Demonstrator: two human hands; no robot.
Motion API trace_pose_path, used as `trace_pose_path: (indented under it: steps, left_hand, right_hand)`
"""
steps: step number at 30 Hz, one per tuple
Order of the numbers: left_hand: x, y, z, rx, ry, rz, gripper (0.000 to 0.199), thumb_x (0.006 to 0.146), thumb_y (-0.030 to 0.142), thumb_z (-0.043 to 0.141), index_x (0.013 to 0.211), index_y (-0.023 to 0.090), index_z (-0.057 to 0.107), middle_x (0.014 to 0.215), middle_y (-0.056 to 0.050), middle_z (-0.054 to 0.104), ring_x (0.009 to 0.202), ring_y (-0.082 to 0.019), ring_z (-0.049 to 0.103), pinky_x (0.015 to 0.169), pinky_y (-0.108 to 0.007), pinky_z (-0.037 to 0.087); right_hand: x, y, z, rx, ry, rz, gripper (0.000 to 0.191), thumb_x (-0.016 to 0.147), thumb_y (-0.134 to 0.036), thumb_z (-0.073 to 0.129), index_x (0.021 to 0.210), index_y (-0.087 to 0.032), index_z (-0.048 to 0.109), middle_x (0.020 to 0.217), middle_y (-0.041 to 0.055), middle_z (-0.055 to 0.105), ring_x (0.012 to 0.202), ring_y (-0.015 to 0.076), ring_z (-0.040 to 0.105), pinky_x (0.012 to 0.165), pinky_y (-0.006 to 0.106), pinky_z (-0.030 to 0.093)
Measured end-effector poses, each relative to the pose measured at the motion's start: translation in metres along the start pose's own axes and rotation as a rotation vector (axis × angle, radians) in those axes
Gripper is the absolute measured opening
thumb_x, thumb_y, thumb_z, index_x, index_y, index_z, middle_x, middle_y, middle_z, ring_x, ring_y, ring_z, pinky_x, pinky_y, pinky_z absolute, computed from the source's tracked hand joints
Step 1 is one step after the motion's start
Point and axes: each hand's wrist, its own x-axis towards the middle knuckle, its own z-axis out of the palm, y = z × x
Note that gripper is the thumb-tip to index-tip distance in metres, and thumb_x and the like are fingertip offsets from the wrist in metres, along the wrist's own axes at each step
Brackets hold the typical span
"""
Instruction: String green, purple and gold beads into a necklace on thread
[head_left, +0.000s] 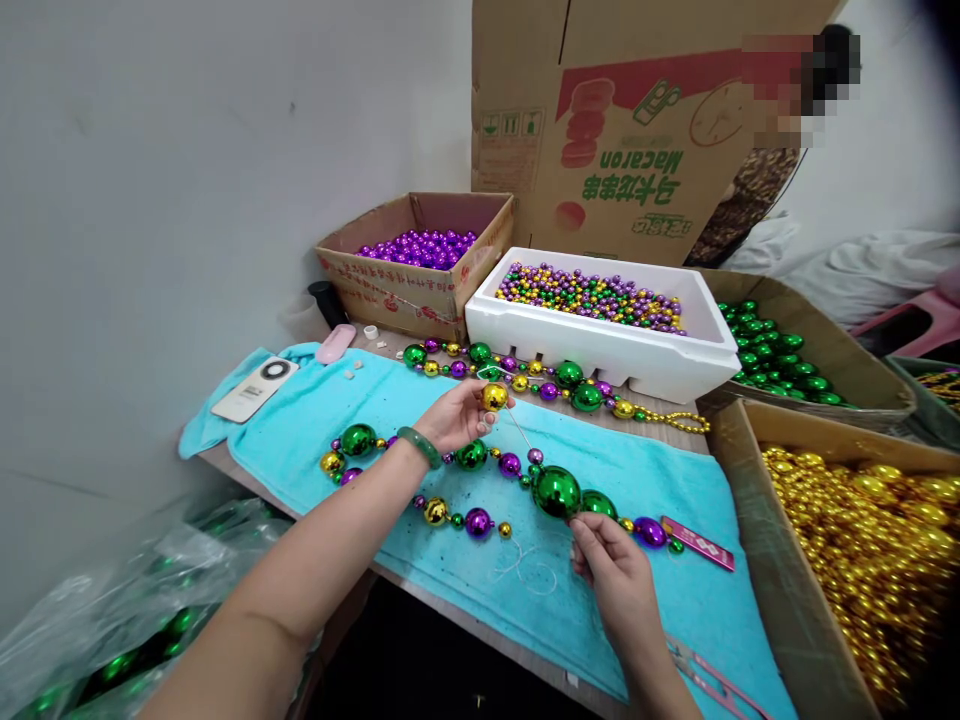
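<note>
My left hand (459, 415), with a green bangle (420, 447) at its wrist, pinches a gold bead (495, 397). A thin rod or wire (519, 430) runs from there down to a small purple bead (535, 456). Below it is a large green bead (556, 491), with my right hand (607, 555) closed at its lower edge; what those fingertips grip is hidden. The strand of green, purple and gold beads (471, 455) lies on the turquoise towel (420, 400), its loose thread (525, 570) curling near a small gold bead.
Behind stand a box of purple beads (412, 300) and a white foam box (600, 350) of small mixed beads; a finished-looking strand (586, 397) lies before them. Right is a box of gold beads (810, 600). Pink-handled scissors (712, 680) lie at front right, a phone (255, 388) at left.
</note>
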Motion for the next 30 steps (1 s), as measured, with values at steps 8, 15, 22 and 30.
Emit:
trace_pose_path:
  steps: [8, 15, 22, 30]
  left_hand:
    - [-0.007, -0.011, 0.006, 0.344, -0.015, 0.087, 0.031, 0.073, 0.029, 0.069, 0.101, 0.015, 0.064, 0.083, -0.003, 0.063, 0.054, -0.005, 0.055, 0.046, -0.018, 0.036]
    - [-0.011, -0.017, 0.012, 0.475, -0.134, 0.039, 0.039, 0.074, 0.035, 0.068, 0.107, 0.015, 0.064, 0.083, -0.005, 0.062, 0.056, -0.007, 0.055, 0.048, -0.021, 0.037]
    - [-0.005, -0.028, 0.020, 0.726, -0.310, 0.034, 0.046, 0.068, 0.025, 0.071, 0.113, 0.021, 0.061, 0.098, -0.006, 0.063, 0.079, -0.014, 0.057, 0.068, -0.026, 0.043]
    - [0.054, -0.072, -0.001, 1.389, -0.008, 0.351, 0.017, 0.054, 0.008, 0.074, 0.052, 0.021, 0.063, 0.059, -0.007, 0.059, 0.095, -0.028, 0.049, 0.091, -0.035, 0.032]
  right_hand:
    - [0.005, 0.006, -0.004, -0.018, 0.019, 0.025, 0.040, 0.065, -0.052, 0.071, 0.078, -0.015, 0.065, 0.051, -0.0021, 0.050, 0.046, 0.0110, 0.046, 0.043, 0.023, 0.037]
    - [0.009, 0.008, -0.003, -0.004, -0.102, 0.100, 0.042, 0.063, -0.056, 0.071, 0.068, -0.017, 0.058, 0.050, -0.0024, 0.050, 0.044, 0.0107, 0.047, 0.038, 0.020, 0.033]
    - [0.008, -0.003, -0.006, 0.108, -0.129, 0.107, 0.041, 0.062, -0.052, 0.074, 0.065, -0.018, 0.052, 0.054, 0.0004, 0.057, 0.047, 0.0129, 0.052, 0.037, 0.020, 0.036]
    - [0.008, -0.013, -0.036, 0.185, 0.003, 0.034, 0.033, 0.065, -0.042, 0.075, 0.071, -0.017, 0.055, 0.056, 0.0009, 0.059, 0.047, 0.0111, 0.049, 0.039, 0.021, 0.035]
